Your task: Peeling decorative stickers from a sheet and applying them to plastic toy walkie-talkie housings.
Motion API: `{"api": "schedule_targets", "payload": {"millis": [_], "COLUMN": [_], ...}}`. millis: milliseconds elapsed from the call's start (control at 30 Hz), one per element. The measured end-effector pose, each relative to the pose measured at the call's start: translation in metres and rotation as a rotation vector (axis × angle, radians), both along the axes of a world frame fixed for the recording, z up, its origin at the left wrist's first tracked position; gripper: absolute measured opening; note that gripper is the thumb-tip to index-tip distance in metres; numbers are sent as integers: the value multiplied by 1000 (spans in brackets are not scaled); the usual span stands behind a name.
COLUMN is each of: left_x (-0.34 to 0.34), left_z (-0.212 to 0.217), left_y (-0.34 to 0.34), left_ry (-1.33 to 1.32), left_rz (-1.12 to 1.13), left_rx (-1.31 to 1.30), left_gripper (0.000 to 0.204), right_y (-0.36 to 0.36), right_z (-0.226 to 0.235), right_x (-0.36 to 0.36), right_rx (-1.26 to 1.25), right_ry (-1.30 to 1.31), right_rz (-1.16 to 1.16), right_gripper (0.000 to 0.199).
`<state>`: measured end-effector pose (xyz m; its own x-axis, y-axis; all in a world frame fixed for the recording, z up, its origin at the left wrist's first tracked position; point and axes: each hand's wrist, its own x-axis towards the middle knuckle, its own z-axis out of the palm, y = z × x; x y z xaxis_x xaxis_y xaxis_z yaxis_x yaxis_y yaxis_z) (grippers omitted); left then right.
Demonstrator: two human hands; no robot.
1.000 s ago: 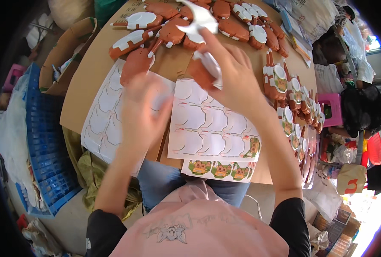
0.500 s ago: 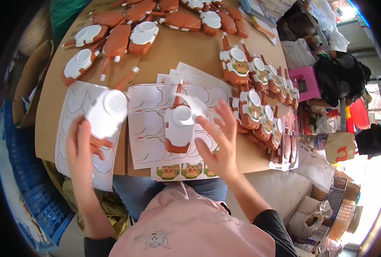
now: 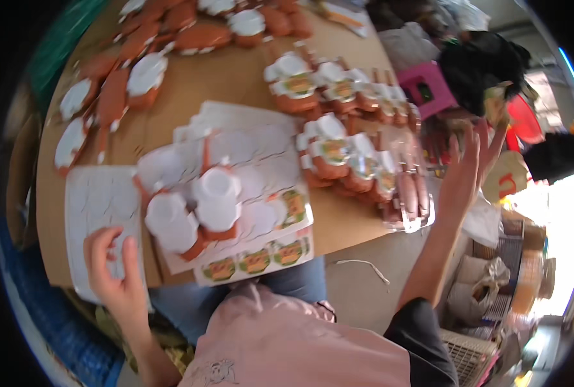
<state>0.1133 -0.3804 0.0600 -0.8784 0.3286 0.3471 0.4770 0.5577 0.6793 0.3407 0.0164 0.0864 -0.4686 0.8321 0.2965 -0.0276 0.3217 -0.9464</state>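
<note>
My left hand [image 3: 114,267], fingers curved and apart, hangs empty over the plain sheet [image 3: 97,226] at the left. Beside it, two brown-and-white plastic pieces with thin necks lie on a stack of sticker sheets: a left one [image 3: 171,222] and a right one [image 3: 217,200]. Round picture stickers [image 3: 254,260] show along the stack's near edge. Out past the table's right side, my right hand [image 3: 470,158] is raised with fingers stretched apart. A blurred tan-and-green patch [image 3: 497,103] shows at its fingertips; whether they touch it I cannot tell.
Several pieces bearing picture stickers [image 3: 332,151] stand grouped at the right of the cardboard-covered table [image 3: 203,74]. A clear plastic tray [image 3: 408,219] sits at that edge. Other brown-and-white pieces [image 3: 146,80] crowd the far left. Beyond the table are a pink stool [image 3: 428,90] and bags.
My left hand has let go of its white-and-brown piece, now beside the other on the sheets. My right hand has swung from the middle piece and a whitish film out to the right. The view has shifted.
</note>
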Motion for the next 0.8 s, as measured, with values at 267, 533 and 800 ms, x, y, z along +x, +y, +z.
{"api": "schedule_targets", "payload": {"millis": [267,533,800], "left_x": [20,36,41], "left_z": [29,33,33], "left_y": [83,104,99], "left_ry": [-40,-86,-46], "left_rz": [-201,-242,-253], "left_rx": [34,-61,-18], "left_gripper": [17,18,17], "right_y": [289,316,314], "right_z": [-31,-64,-23], "right_x": [-44,-27,-43], "right_rx": [-120,-470,-43], "right_ry": [-675,-648,-391], "right_rz": [-265,-210,-308], "right_gripper": [123,126,126]}}
